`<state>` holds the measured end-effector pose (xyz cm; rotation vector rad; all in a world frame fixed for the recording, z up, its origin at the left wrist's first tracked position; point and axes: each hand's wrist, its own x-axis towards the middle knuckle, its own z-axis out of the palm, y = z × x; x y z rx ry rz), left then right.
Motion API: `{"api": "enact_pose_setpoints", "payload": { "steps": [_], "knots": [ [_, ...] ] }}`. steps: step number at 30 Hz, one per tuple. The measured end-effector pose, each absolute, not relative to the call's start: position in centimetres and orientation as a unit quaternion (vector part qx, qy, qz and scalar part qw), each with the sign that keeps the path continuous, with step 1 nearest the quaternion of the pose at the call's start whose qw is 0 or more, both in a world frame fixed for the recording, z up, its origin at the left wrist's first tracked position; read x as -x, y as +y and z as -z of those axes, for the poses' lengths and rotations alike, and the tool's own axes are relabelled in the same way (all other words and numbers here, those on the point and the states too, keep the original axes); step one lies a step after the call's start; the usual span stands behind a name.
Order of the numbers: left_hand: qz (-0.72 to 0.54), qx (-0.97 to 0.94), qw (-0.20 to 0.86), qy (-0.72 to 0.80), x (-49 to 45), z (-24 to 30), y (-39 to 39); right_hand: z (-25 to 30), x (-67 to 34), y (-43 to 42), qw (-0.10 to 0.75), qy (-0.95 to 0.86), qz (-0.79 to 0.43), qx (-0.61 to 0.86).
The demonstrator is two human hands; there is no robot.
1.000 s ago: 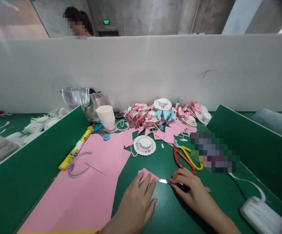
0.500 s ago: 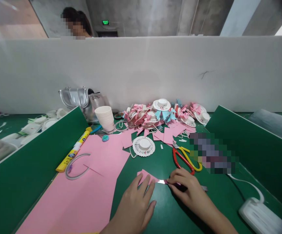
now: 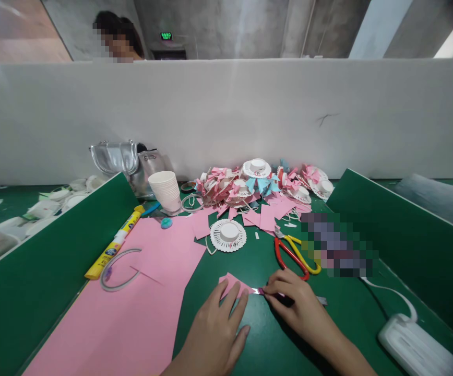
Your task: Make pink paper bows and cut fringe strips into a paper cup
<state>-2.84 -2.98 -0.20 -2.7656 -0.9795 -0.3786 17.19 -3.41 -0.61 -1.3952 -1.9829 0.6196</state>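
My left hand lies flat with spread fingers on a small piece of pink paper, pressing it to the green tabletop. Just right of it, my right hand is closed in a pinch around a slim tool that looks like a craft knife. Its bright metal tip points left and meets the paper's right corner. A grey end shows beyond the palm; the middle is hidden under my fingers. Scissors with one red and one yellow handle lie beyond my right hand, blades pointing away.
A large pink sheet covers the left side, with a grey ring and yellow glue tube on it. A white paper hat, stacked cups and piled decorated hats stand farther back. Green dividers flank the table.
The view has turned slightly right, so surroundings sit a little farther left. My right hand has edged left with the tool toward the pink paper. My left hand stays pressed down.
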Motion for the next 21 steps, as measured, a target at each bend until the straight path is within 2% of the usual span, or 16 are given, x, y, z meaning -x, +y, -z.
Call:
{"api": "enact_pose_setpoints", "payload": {
  "steps": [21],
  "knots": [
    [0.138,0.937,0.059,-0.316,2.5,0.13,-3.16,0.61,-18.03,-3.72,0.317,-0.751,-0.24,0.528]
  ]
}}
